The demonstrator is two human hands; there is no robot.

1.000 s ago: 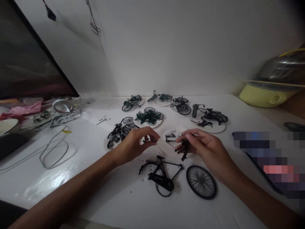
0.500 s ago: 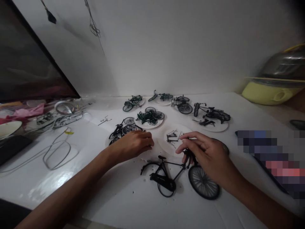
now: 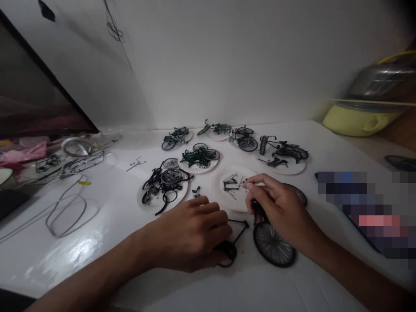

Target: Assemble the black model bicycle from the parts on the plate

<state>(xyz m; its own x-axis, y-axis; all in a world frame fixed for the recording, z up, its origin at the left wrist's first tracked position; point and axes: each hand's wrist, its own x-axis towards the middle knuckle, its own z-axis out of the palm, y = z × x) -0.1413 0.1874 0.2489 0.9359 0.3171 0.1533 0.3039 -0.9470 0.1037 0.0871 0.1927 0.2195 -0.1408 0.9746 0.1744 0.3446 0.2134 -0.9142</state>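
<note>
My left hand (image 3: 191,232) lies closed over a small black model bicycle frame (image 3: 235,229) on the white table, covering most of it. My right hand (image 3: 279,208) is curled beside it, its fingers pinched on a small black part that I cannot make out. It hovers over a loose black spoked wheel (image 3: 273,245) and the edge of a white paper plate (image 3: 221,197) holding tiny black pieces.
Several white plates with green and black model bicycles and parts, such as plate (image 3: 147,203), fan out behind. A dark monitor (image 3: 35,99) and grey cable (image 3: 65,212) lie left. A yellow-based appliance (image 3: 360,119) stands right. A blurred object (image 3: 367,208) sits right.
My left hand came back from the plates and settled down over the black frame. My right hand lowered toward the loose wheel, still pinching its small part.
</note>
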